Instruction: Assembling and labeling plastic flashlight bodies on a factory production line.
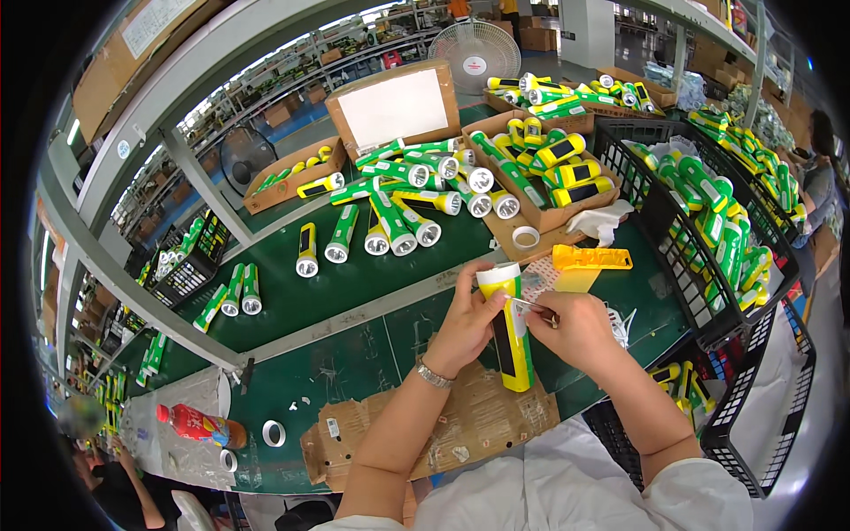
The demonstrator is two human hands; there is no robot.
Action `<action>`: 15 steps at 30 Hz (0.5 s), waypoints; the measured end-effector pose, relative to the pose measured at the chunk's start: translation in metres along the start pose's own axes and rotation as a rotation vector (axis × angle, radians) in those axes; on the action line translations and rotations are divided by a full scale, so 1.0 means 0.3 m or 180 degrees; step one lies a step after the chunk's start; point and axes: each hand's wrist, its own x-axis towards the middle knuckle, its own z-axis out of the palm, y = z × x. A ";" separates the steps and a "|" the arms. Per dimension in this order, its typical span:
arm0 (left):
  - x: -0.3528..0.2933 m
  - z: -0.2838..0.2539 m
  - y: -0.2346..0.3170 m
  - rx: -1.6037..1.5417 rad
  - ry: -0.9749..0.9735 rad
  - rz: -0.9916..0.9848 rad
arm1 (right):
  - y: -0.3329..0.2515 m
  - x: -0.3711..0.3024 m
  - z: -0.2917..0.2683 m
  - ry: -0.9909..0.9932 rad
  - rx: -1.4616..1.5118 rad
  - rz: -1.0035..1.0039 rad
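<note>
The left hand (467, 311) grips a yellow-green torch (509, 327) upright above the cardboard mat (460, 425). The right hand (575, 326), just right of the torch, pinches tweezers (529, 305) at its head. Beyond the torch lies a torch pile (407, 199).

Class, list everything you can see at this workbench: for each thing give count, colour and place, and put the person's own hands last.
torch in hand: one, yellow and green, upright over the worn cardboard sheet.
loose torches: a heap, green and yellow, on the green bench.
cardboard boxes: several, brown, holding more torches, far side.
black crates: two or more, full of torches, right.
yellow plastic tool: one, beside the box.
tape rolls: three at least, white.
bottle: one, red, lying lower left.
fan: one, white, far end.
left hand: grips the torch head.
right hand: holds a thin metal tool to it.
</note>
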 end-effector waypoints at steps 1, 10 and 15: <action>-0.002 0.008 0.008 0.0098 -0.0008 0.0027 | 0.009 0.009 -0.014 -0.0234 0.0002 0.0046; -0.005 0.030 0.032 0.1122 -0.0024 0.0350 | 0.037 0.065 -0.022 -0.0748 0.0550 0.0459; 0.000 0.016 -0.035 0.2568 -0.0088 0.0925 | 0.047 0.061 0.016 -0.0372 0.1123 0.0843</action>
